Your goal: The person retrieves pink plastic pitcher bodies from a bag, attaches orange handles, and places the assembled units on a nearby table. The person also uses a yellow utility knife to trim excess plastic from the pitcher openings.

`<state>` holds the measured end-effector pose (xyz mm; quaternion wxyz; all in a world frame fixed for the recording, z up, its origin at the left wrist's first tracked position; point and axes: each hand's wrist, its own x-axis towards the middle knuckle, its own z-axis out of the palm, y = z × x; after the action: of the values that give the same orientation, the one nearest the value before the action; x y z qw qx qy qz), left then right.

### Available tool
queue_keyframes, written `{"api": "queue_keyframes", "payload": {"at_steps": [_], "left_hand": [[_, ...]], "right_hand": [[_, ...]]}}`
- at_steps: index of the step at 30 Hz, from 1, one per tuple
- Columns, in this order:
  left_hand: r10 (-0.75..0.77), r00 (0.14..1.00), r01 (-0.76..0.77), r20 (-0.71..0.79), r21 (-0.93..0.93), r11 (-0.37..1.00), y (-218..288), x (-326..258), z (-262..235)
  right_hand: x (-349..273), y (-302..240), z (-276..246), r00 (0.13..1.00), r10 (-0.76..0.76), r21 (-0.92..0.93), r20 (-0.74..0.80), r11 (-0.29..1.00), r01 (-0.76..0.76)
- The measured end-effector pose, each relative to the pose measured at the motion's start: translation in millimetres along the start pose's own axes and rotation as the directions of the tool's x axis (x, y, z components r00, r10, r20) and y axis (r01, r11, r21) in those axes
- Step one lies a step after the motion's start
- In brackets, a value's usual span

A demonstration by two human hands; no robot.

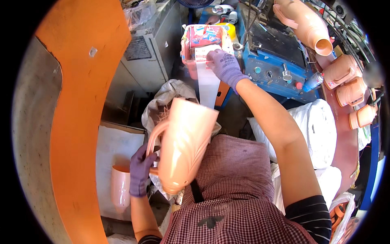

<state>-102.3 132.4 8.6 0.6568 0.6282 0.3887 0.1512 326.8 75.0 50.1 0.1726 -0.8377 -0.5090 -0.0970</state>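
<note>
A glossy peach plastic jug (187, 140) with a leaf-like relief is held tilted in front of my apron. My left hand (141, 173), in a purple glove, is closed round its handle. Farther forward, my right hand (226, 67), also gloved, pinches the top part of a white label strip (207, 85). That strip hangs down over the front of a pink basket (189, 65); my fingertips partly hide where they grip it. Left of my left hand, a second peach jug body (120, 189) lies on a pale board (118, 148).
An orange panel (77, 122) curves along the left. Ahead stands a blue machine (270, 77) with buttons and a spray can (313, 82). Several peach jugs (343, 71) line the right-hand table. White sacks (315, 130) sit beside my right arm; an opened sack (152, 107) of shavings lies behind the held jug.
</note>
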Motion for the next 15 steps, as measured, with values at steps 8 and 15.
{"api": "queue_keyframes", "payload": {"at_steps": [8, 15], "left_hand": [[-0.092, 0.937, 0.326, 0.336, -0.754, 0.57, -87, 39, 43], [-0.01, 0.981, 0.125, 0.194, -0.59, 0.798, -107, 45, 40]], "right_hand": [[-21, 5, 9, 0.986, -0.114, 0.111, -0.125, 0.986, 0.128], [-138, 9, -33, 0.929, -0.132, 0.323, -0.346, 0.913, 0.249]]}}
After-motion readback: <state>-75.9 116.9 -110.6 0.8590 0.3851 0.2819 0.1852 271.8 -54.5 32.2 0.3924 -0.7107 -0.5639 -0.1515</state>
